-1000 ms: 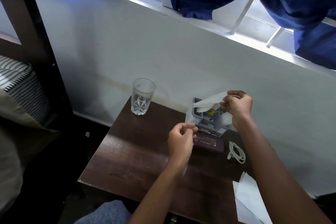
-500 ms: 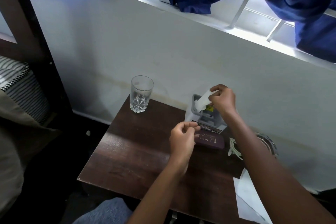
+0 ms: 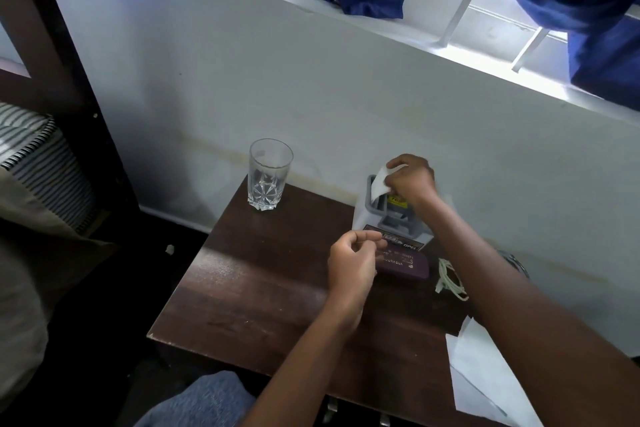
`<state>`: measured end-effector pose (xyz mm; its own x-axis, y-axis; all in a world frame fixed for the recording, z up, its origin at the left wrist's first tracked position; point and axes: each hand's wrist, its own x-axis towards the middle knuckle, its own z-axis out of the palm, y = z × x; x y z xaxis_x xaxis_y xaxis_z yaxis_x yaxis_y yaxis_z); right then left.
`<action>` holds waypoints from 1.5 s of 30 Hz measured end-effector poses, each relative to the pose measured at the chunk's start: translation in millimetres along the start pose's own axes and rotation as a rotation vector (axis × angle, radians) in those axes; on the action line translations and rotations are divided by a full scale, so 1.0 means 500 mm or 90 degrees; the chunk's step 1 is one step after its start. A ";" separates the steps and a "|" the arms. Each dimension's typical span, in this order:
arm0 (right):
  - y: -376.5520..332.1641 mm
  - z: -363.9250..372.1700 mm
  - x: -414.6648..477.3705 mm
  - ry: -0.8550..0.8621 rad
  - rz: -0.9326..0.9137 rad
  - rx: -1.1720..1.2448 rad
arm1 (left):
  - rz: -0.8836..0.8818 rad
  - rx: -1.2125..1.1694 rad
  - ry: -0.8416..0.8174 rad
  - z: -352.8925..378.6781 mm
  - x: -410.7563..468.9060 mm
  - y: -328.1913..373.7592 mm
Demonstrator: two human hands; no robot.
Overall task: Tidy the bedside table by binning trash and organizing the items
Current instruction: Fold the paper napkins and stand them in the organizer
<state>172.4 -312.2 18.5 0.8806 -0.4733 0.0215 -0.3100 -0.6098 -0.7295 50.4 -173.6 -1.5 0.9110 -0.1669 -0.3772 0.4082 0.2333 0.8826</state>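
Observation:
My right hand (image 3: 412,177) pinches a white slip of paper (image 3: 380,180) and holds it into the top of a grey organizer (image 3: 372,211) at the back of the dark wooden bedside table (image 3: 263,288). A yellow-labelled item sits inside the organizer. My left hand (image 3: 353,262) hovers in front of the organizer with its fingers curled and nothing visible in them. Just beyond it lies a maroon case (image 3: 405,265).
An empty cut glass (image 3: 268,173) stands at the table's back left. A coiled white cable (image 3: 450,279) lies right of the case. White paper sheets (image 3: 485,381) lie at the front right corner. A bed frame and striped mattress are at the left, the wall behind.
My right hand has brought the white paper down from above the organizer into its top slot. My left hand has stayed almost where it was.

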 end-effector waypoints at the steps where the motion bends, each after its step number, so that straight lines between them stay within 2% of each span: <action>1: 0.001 0.001 0.001 -0.008 0.006 -0.012 | -0.002 0.003 -0.002 0.001 0.000 0.000; 4: -0.002 0.006 0.003 0.012 0.004 0.000 | 0.001 0.010 -0.002 0.000 0.003 -0.003; 8: 0.003 0.015 -0.002 -0.038 -0.023 -0.043 | -0.005 0.014 -0.007 0.001 0.003 -0.006; 12: -0.003 0.011 -0.019 -0.062 -0.033 0.001 | -0.001 0.009 -0.004 -0.001 0.005 -0.005; 18: 0.008 -0.082 -0.089 -0.017 -0.001 0.183 | -0.004 0.024 -0.013 0.002 0.006 -0.007; 21: 0.064 -0.155 -0.156 -0.004 0.021 0.265 | -0.009 0.052 -0.028 0.013 0.003 -0.013; 24: 0.152 -0.214 -0.224 0.079 0.075 0.280 | -0.015 0.072 -0.046 0.031 -0.005 -0.026; 27: 0.249 -0.256 -0.273 0.156 0.155 0.251 | -0.027 0.104 -0.077 0.061 -0.016 -0.047; 29: 0.308 -0.266 -0.285 0.149 0.197 0.185 | -0.042 0.133 -0.095 0.082 -0.021 -0.063; 32: 0.378 -0.249 -0.275 0.081 0.215 0.051 | -0.054 0.193 -0.121 0.107 -0.026 -0.087; 38: 0.420 -0.193 -0.249 -0.071 0.106 -0.231 | -0.041 0.295 -0.142 0.141 -0.025 -0.127; 41: 0.419 -0.188 -0.240 -0.095 0.096 -0.257 | -0.037 0.314 -0.149 0.154 -0.019 -0.139; 45: 0.428 -0.196 -0.231 -0.107 0.118 -0.154 | -0.037 0.313 -0.158 0.165 -0.013 -0.147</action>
<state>-30.6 -450.3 -72.9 0.8420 -0.4910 -0.2236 -0.5282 -0.6656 -0.5273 9.6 -268.7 -40.6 0.8226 -0.4003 -0.4038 0.3274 -0.2471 0.9120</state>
